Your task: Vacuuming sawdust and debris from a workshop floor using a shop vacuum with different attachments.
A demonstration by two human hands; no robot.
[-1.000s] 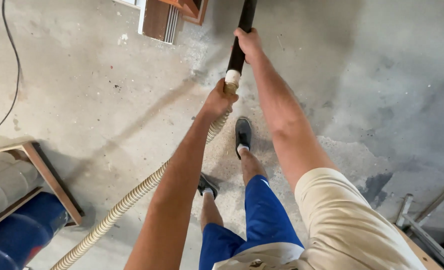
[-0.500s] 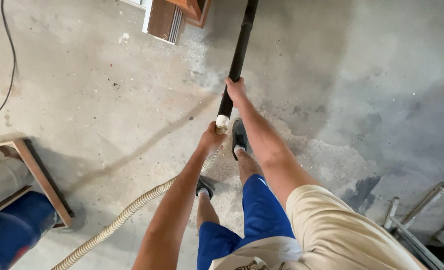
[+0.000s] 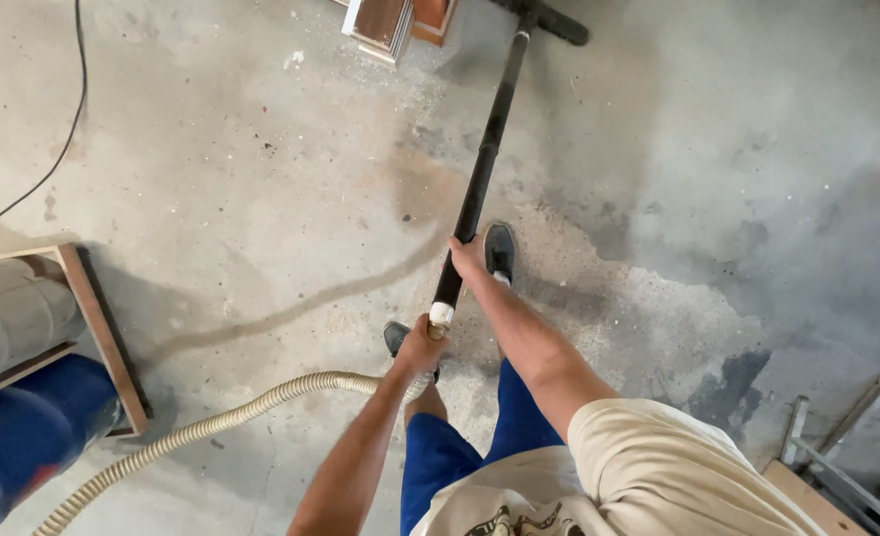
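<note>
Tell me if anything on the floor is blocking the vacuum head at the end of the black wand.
Close by, yes: wooden pieces lie on the concrete floor just left of the floor nozzle. What lies beyond the nozzle is out of view. Both hands grip the black wand.

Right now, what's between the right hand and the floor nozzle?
Head view: only the black wand spans from right hand to nozzle, over bare concrete floor.

Bare concrete floor (image 3: 242, 189) lies open to the left of the black wand (image 3: 485, 159) and to its right, wide enough for either hand to swing. Wooden boards (image 3: 390, 20) crowd the far edge beside the floor nozzle (image 3: 551, 20). A blue drum (image 3: 23, 437) in a wooden frame (image 3: 103, 337) blocks the near left, metal rails (image 3: 837, 447) the near right, and the ribbed hose (image 3: 222, 422) trails across the floor between.
</note>
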